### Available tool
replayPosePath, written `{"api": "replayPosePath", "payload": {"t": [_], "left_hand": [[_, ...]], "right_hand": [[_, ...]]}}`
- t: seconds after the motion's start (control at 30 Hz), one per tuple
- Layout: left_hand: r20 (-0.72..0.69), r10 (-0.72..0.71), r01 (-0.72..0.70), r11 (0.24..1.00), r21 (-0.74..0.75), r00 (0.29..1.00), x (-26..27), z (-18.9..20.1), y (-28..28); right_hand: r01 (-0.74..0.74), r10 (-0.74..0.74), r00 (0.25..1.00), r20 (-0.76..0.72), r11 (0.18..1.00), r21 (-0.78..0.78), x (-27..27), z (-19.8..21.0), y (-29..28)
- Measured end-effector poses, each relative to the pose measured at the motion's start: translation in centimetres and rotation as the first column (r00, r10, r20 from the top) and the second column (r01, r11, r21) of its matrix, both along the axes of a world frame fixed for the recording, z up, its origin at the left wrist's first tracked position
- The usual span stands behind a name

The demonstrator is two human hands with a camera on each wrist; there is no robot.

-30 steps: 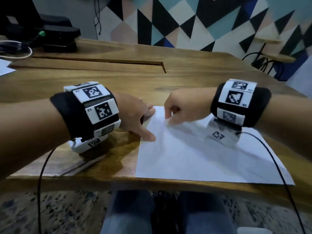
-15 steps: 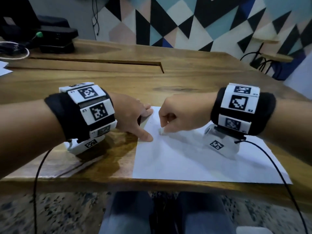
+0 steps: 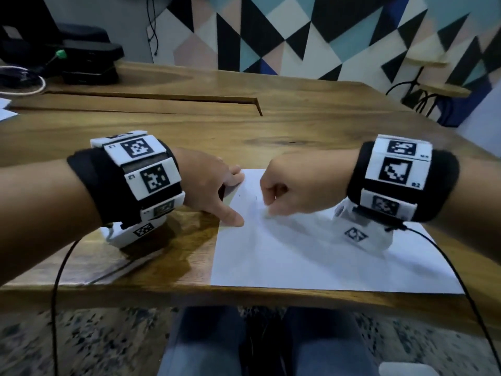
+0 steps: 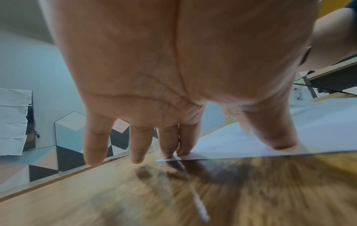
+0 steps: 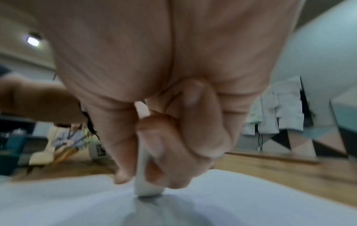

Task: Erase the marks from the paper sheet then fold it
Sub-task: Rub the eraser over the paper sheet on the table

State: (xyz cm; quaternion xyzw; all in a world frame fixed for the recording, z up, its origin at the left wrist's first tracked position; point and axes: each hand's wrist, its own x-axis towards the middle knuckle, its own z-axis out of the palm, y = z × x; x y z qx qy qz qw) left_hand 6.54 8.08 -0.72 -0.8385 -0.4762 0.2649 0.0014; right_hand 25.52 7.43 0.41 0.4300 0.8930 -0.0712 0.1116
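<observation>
A white paper sheet [image 3: 311,253] lies flat at the near edge of the wooden table [image 3: 271,131]. Faint pencil marks [image 3: 256,198] show near its far left corner. My left hand [image 3: 217,191] presses straight fingers on that corner and its thumb on the left edge; the left wrist view shows the fingertips [image 4: 185,151] on the sheet [image 4: 318,122]. My right hand [image 3: 292,185] pinches a white eraser [image 5: 144,180] upright between thumb and fingers, its lower end touching the paper [image 5: 251,206]. In the head view only the eraser's tip [image 3: 267,214] peeks out under the fist.
Black equipment [image 3: 81,58] and a white cable loop [image 3: 24,85] sit at the table's far left. A long slot [image 3: 162,100] crosses the tabletop behind the hands. Wrist cables [image 3: 461,280] trail over the near edge. A patterned wall stands behind the table.
My right hand has slid the eraser towards me and slightly left across the paper's upper left part. The left hand keeps pressing the same corner.
</observation>
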Motion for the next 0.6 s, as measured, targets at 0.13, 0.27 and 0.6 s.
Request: {"api": "replayPosePath", "payload": {"t": [0.13,0.27,0.6], "left_hand": [[-0.009,0.003,-0.003,1.000,-0.005,1.000,0.3,0.0,0.1],[-0.003,0.006,-0.006,1.000,-0.007,1.000,0.2,0.1,0.1],[0.017,-0.014,0.013,1.000,0.023,1.000,3.2,0.9,0.0]], "right_hand": [[0.090,-0.089,0.996,-0.015,0.992,0.085,0.9,0.5,1.3],[0.055,-0.054,0.998,-0.007,0.998,0.027,0.7,0.1,1.0],[0.110,-0.110,0.994,-0.008,0.994,0.012,1.0,0.3,1.5]]}}
